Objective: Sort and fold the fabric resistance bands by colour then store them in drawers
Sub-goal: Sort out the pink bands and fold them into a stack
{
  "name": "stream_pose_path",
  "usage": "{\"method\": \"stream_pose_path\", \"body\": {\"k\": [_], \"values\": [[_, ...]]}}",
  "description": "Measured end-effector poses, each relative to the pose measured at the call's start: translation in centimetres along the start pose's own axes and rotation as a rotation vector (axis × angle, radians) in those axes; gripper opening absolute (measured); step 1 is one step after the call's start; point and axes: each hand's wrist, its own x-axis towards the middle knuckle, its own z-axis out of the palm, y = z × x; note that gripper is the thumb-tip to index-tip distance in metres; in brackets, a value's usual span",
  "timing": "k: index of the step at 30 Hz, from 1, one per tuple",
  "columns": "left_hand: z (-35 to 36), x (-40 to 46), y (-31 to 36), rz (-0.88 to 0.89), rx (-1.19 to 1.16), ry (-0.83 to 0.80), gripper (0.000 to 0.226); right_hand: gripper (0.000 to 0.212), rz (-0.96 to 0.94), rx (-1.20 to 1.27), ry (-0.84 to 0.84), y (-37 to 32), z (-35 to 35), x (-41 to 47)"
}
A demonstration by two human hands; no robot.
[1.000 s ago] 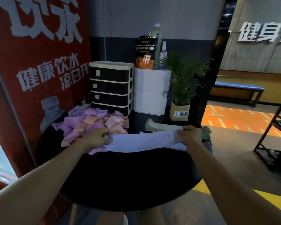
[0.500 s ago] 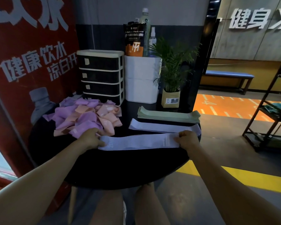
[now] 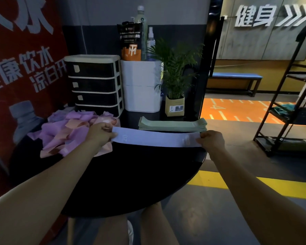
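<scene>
Each hand, left [image 3: 100, 134] and right [image 3: 211, 139], keeps a pinching grip on one end of the pale band [image 3: 155, 138], stretching it flat for folding near the table's [image 3: 131, 183] far edge

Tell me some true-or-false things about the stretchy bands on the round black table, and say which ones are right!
1. Both hands hold one pale lavender fabric band stretched out flat, the left hand at one end and the right hand at the other. True.
2. The neat stack of light green fabric bands lies in front of the potted green plant. True.
3. The jumbled heap of pink and purple bands sits by the right hand. False: it lies by the left hand.
4. A drawer of the black and cream plastic drawer unit is pulled open. False: all are shut.
5. The round black table holds only green bands. False: pink, purple and lavender ones too.
</scene>
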Motion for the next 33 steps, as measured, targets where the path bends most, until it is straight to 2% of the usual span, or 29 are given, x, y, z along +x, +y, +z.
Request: {"method": "stream_pose_path", "body": {"k": [5, 9, 15, 24, 30, 33], "values": [[3.7, 2.0, 1.1, 0.097, 0.073, -0.011, 0.02, 0.022, 0.033, 0.023, 0.096, 0.0, -1.3, 2.4], [5.7, 3.4, 0.9, 0.13, 0.239, -0.039, 0.021, 0.021, 0.032, -0.035, 0.112, 0.5, -1.5, 4.0], [7.3, 4.2, -0.2, 0.137, 0.324, -0.106, 0.024, 0.019, 0.045, -0.112, 0.111, 2.0, -0.4, 5.1], [7.4, 4.9, -2.0, 0.095, 0.289, -0.087, 0.027, 0.019, 0.025, -0.205, 0.122, 3.3, 0.7, 5.1], [7.3, 4.9, -2.1, 0.096, 0.237, -0.092, 0.027, 0.033, -0.254, -0.345, 0.157, 0.9, 2.1, 3.6], [7.3, 4.8, -2.2, 0.095, 0.213, -0.095, 0.029, 0.031, -0.4, -0.291, -0.032, -0.9, 4.4, 2.0]]}}
